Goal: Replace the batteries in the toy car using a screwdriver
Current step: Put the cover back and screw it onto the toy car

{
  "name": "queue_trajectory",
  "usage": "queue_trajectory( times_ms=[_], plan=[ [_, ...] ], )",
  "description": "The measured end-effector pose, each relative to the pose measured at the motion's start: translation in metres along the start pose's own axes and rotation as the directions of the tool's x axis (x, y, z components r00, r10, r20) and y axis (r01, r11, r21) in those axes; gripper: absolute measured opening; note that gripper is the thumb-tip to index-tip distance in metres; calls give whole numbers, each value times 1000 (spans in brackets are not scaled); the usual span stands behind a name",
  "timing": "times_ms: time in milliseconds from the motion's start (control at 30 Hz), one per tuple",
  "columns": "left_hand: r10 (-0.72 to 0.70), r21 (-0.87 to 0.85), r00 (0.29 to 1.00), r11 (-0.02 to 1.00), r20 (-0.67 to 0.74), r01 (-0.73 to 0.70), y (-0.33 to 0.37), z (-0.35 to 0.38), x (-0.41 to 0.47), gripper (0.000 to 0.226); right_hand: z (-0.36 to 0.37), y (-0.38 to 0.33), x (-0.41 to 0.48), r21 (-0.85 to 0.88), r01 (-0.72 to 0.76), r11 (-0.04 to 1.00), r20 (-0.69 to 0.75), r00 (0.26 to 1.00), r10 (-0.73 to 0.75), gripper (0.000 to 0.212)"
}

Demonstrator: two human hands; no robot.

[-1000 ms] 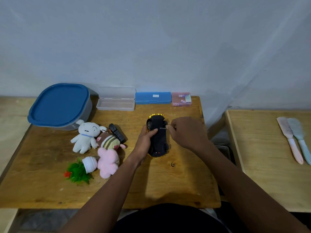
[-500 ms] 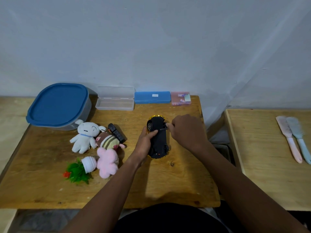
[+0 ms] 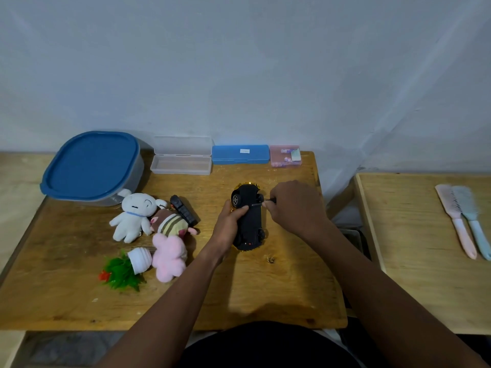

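We see the person's left hand point(image 3: 229, 221) gripping the left flank of the toy car point(image 3: 252, 224), fingers curled over its edge and the thumb lying across the black underside. The right hand point(image 3: 295, 208) is clenched around the screwdriver point(image 3: 257, 205). Its thin shaft runs leftward, and the tip meets the car's underside toward the far end, just beside that thumb. The car lies upside down on the wooden table point(image 3: 265, 293), wheels up, with gold bodywork showing at its far end. Near its close end we notice a dark speck point(image 3: 271, 260) on the wood; we cannot tell what it is.

To the left lie a black remote point(image 3: 183, 211), a white plush point(image 3: 134, 216), a striped plush point(image 3: 170, 224), a pink plush point(image 3: 170, 256) and a toy plant point(image 3: 125, 269) tipped on its side.

Along the wall we find the containers. A tub point(image 3: 90, 166) is sealed by a blue lid, so its contents are hidden. A clear case point(image 3: 180, 164) has its lid raised. A blue case point(image 3: 240, 154) is closed and bears a small white label. A pink case point(image 3: 285, 155) is closed, with small pale items inside that are too small to name.

On the second table point(image 3: 411, 248), well to the right, a pink comb point(image 3: 455, 221) and a blue comb point(image 3: 473, 221) lie side by side.
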State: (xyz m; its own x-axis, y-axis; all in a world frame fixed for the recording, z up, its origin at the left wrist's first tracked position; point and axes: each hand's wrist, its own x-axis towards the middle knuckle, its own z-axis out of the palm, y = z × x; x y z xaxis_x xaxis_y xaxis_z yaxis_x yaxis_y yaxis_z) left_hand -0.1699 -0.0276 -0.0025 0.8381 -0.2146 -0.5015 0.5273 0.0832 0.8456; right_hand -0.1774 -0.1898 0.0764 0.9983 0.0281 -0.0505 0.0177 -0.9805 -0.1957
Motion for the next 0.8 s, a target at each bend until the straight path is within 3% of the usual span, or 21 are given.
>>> queue_trajectory(
  times_ms=[67, 200, 333, 400, 567, 700, 800],
  plan=[
    [3, 2, 1000, 1000, -2, -3, 0, 1, 0, 21, 1, -1, 0, -15, -29, 999, 12, 999, 29, 35],
    [10, 7, 1000, 1000, 4, -10, 3, 1, 0, 19, 3, -3, -1, 25, -52, 998, 33, 998, 51, 36],
    [0, -10, 1000, 1000, 6, 0, 4, 0, 1, 20, 1, 1, 0, 149, 24, 989, 83, 996, -37, 13],
    [-3, -32, 1000, 999, 2, 3, 4, 0, 1, 19, 0, 0, -2, 183, 51, 982, 101, 992, -70, 25],
    [-9, -14, 1000, 1000, -4, 9, 2, -2, 3, 18, 0, -1, -1, 146, 23, 989, -31, 999, -19, 7],
    [-16, 11, 1000, 1000, -3, 16, -1, 1, 2, 19, 4, 0, 4, 35, -19, 999, -22, 1000, 20, 30],
    [-22, 6, 1000, 1000, 2, 22, -1, 3, 1, 20, 5, 2, 7, 35, -53, 998, 4, 999, 53, 34]
  ],
)
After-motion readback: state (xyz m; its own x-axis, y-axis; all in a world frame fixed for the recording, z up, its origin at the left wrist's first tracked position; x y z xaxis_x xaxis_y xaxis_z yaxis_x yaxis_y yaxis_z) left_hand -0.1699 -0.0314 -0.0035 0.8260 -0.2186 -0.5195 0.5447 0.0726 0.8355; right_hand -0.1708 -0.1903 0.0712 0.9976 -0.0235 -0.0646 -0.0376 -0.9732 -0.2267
